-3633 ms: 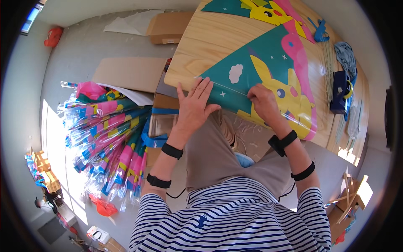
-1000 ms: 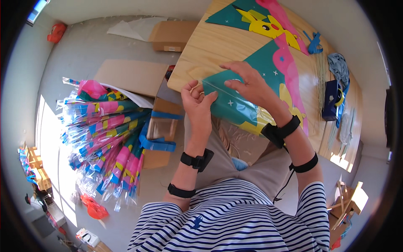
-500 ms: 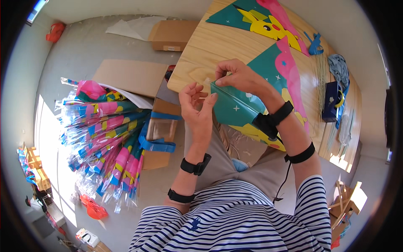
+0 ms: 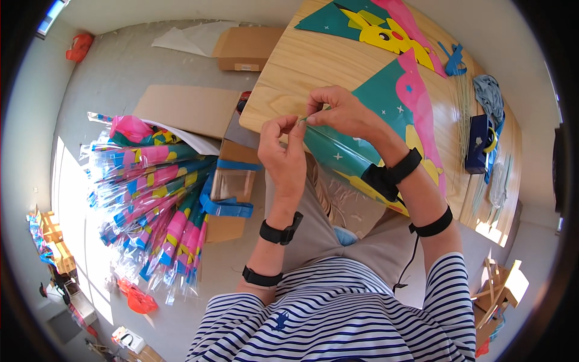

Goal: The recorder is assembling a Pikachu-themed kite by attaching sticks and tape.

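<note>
A green, pink and yellow kite sheet [image 4: 381,93] with a cartoon figure lies over the table edge and hangs above my lap. Its left corner is between my two hands. My right hand [image 4: 338,111] pinches that corner with thumb and forefinger. Right against those fingertips, my left hand [image 4: 283,148] has its thumb and forefinger pressed together at the tip of the corner. The small detail between the fingertips is too fine to make out. A second kite sheet [image 4: 386,37] of the same print lies flat farther back on the wooden table [image 4: 271,90].
Rolled kites in clear plastic [image 4: 157,199] fan out at the left, beside an open cardboard box [image 4: 187,111] and a blue strap [image 4: 226,208]. Thin rods [image 4: 461,108], a dark blue box [image 4: 475,145] and a grey cloth [image 4: 488,93] lie at the table's right.
My left hand's fingers have closed from a loose, spread pose into a pinch at the kite corner. My right hand has shifted slightly left, still pinching.
</note>
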`<state>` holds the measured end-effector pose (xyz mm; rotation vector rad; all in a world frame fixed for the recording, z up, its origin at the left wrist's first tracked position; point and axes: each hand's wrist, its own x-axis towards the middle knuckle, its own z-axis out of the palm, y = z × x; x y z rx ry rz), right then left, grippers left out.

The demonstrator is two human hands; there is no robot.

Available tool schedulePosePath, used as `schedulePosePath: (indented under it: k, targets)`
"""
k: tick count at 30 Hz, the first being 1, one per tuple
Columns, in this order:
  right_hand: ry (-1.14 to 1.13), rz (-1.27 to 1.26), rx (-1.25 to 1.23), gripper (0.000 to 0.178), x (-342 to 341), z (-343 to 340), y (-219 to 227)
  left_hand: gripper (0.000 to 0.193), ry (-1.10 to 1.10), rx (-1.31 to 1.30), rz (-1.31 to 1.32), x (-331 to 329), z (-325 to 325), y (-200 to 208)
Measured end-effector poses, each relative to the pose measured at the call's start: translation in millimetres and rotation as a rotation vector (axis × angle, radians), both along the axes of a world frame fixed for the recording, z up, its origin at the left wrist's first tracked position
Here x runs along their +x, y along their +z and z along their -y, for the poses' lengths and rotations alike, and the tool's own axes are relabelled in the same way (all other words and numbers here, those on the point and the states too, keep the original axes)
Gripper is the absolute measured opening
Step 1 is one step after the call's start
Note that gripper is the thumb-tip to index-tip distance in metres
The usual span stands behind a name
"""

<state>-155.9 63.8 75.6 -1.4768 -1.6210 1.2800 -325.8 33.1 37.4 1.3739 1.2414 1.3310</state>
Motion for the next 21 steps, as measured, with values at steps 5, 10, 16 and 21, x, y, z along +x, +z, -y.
schedulePosePath:
  k: [5, 10, 16, 21]
  targets:
    - [0.010, 0.013, 0.027, 0.012, -0.8, 1.7, 3.0, 0.013, -0.047, -0.169, 0.163, -1.0, -2.6, -4.9]
    - [0.018, 0.015, 0.009, 0.013, -0.3, 1.6, 3.5, 0.010, -0.125, -0.252, 0.316, -4.6, -3.6, -6.8]
    - [0.018, -0.027, 0.007, 0.014, -3.0, -0.9, -1.0, 0.008, -0.192, -0.313, 0.355, -7.8, -3.9, -7.2]
    - [0.065, 0.016, 0.075, 0.014, -4.8, -2.0, -4.0, 0.009, -0.212, -0.307, 0.360, -7.0, -4.0, -2.8]
